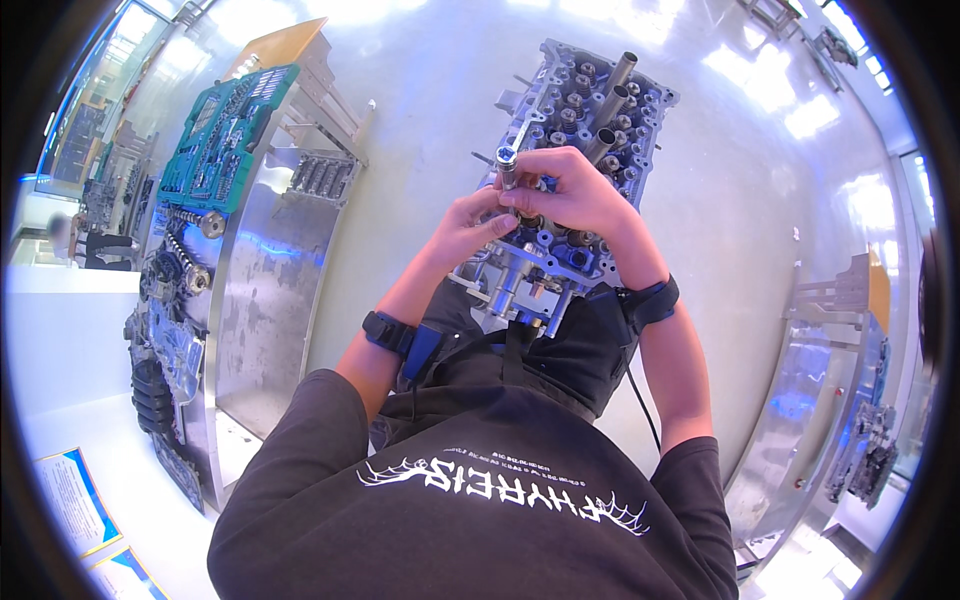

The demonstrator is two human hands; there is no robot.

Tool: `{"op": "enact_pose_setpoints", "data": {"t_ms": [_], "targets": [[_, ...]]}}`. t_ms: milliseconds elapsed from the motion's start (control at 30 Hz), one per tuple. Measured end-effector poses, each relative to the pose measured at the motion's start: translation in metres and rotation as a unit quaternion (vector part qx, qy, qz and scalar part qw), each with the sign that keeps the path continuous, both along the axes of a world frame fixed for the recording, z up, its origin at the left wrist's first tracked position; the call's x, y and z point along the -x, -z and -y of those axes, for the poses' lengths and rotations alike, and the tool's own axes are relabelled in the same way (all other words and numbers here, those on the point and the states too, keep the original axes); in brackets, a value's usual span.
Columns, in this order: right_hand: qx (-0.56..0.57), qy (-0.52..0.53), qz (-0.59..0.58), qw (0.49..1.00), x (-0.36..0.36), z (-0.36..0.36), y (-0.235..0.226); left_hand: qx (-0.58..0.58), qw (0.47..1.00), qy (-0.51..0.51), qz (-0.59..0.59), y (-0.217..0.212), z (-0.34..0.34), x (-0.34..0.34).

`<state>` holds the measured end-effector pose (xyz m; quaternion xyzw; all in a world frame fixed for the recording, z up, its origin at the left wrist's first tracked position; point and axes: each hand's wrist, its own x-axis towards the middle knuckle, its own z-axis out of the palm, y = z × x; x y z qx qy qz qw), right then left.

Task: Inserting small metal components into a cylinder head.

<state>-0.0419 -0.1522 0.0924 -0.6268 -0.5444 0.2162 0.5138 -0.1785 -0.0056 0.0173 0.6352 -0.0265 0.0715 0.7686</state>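
In front of me stands an engine with an exposed cylinder head [640,145], showing valve springs and several upright metal tubes [613,100]. Over its near left part, both my hands meet around an upright shiny socket tool [507,160] with a round top end. My right hand [578,190] pinches the tool's shaft between thumb and fingers. From the left, my left hand [472,228] closes its fingers at the lower part of the same shaft. The tool's lower end is hidden behind my fingers. Nearest my body, metal shafts and fittings [508,285] stick out of the engine.
On the left, a metal bench [275,300] carries an open green tool case [230,130], camshafts [185,262] and a black ribbed part [152,395]. Another metal casting [322,175] sits beside it. A right-hand bench [815,400] holds engine parts [868,455].
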Motion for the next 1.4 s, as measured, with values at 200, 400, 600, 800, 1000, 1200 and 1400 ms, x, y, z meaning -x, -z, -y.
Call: {"op": "enact_pose_setpoints", "data": {"t_ms": [200, 400, 600, 800, 1000, 1200, 1400], "targets": [[0.043, 0.043, 0.047, 0.997, 0.005, 0.001, -0.012, -0.074, 0.996, -0.029, -0.028, 0.009, -0.003, -0.002], [0.016, 0.021, 0.031, 0.999, 0.004, 0.001, -0.007, -0.017, 0.999, -0.046, -0.015, 0.004, 0.003, -0.003], [-0.032, -0.005, -0.035, 0.999, -0.001, 0.005, -0.003, -0.042, 0.999, 0.005, -0.005, 0.005, -0.001, -0.006], [0.012, -0.001, -0.027, 1.000, 0.000, 0.004, -0.005, -0.017, 1.000, 0.015, 0.015, 0.005, 0.000, -0.006], [0.004, -0.018, -0.051, 0.999, -0.002, 0.005, -0.006, 0.000, 0.999, 0.044, 0.017, 0.001, -0.002, -0.006], [0.012, 0.002, -0.035, 0.999, -0.001, 0.005, -0.001, -0.021, 0.999, 0.036, 0.005, -0.006, -0.001, -0.005], [-0.021, 0.023, 0.020, 0.999, 0.001, 0.002, -0.002, 0.033, 0.998, -0.029, -0.035, 0.000, -0.001, -0.004]]}}
